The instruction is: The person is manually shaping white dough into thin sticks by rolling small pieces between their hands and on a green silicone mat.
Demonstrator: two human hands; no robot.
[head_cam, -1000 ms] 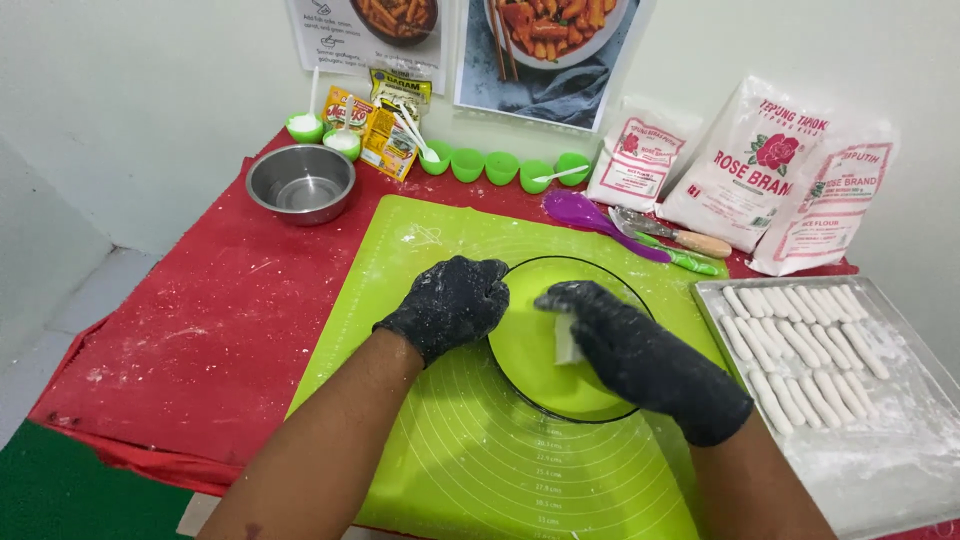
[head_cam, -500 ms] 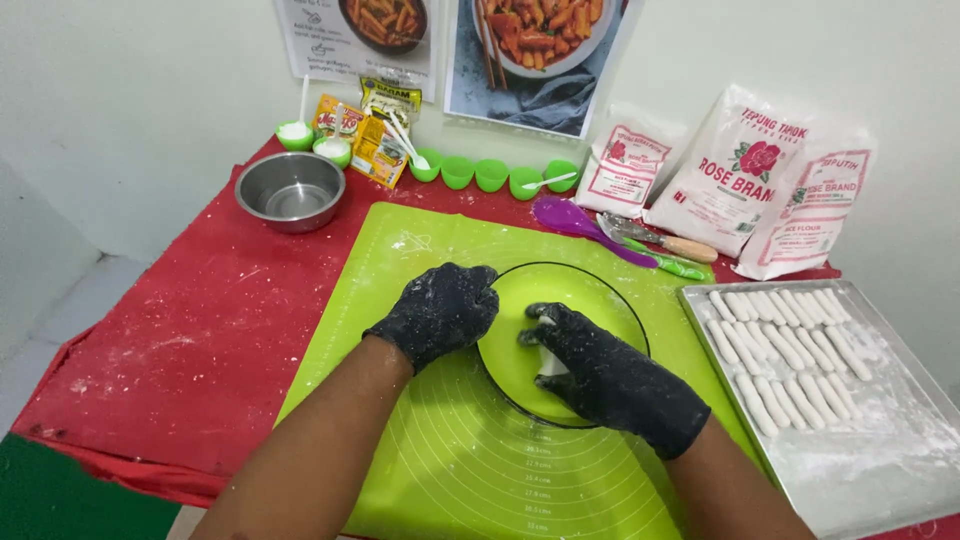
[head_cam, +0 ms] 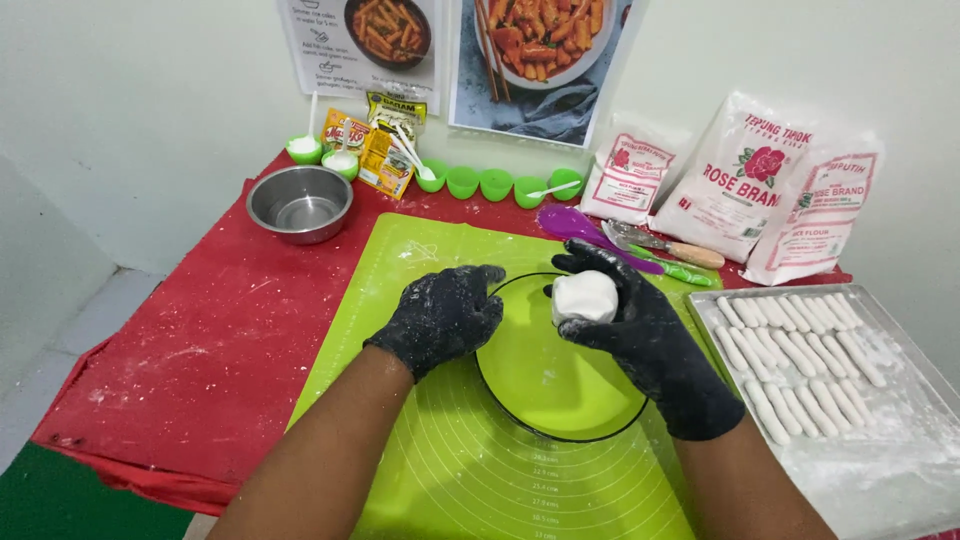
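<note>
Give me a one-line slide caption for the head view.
Gloved right hand holds a dough lump over a green plate; left hand rests at its rim.

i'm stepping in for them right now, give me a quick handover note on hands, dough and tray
Right hand: gloved, raised over the green plate, holding a white dough lump.
Left hand: gloved, floury, closed loosely at the plate's left edge, holding nothing that shows.
Plate sits on the green mat, with no dough on it.
Done: rows of rolled dough sticks lie on the floured metal tray at right.
Left: the lump in hand is unshaped.
</note>
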